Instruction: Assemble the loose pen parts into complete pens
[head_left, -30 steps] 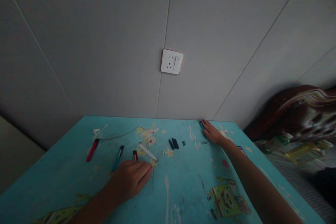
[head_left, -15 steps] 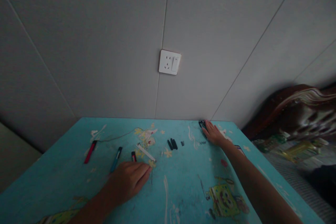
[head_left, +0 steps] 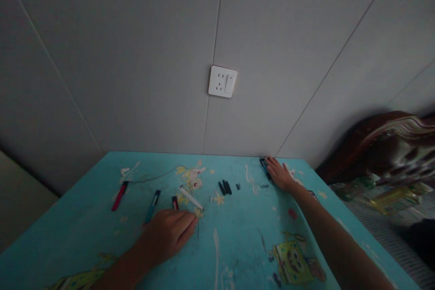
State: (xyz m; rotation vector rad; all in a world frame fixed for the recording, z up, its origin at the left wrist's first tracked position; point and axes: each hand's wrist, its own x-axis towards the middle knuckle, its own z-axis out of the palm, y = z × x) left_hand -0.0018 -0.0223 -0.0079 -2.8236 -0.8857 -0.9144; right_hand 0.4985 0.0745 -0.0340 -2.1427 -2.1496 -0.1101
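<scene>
Dark pens (head_left: 267, 171) sit by the table's (head_left: 241, 226) far edge, right hand (head_left: 280, 177) seemingly touching them, fingers out, probably lining them up, so go gently next; left hand's (head_left: 171, 232) curled, can't tell if gripping.

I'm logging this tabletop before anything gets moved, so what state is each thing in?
Left hand: fingers curled, grip unclear
Right hand: palm down, fingers extended
Dark pen-like sticks: lying, partly covered by right hand
Pink-red pen-like stick: lying flat
Blue pen-like stick: lying flat
Short black sticks: lying side by side
White strip: lying diagonally
Wall socket: nothing plugged in
Rocker switch: position unclear
</scene>
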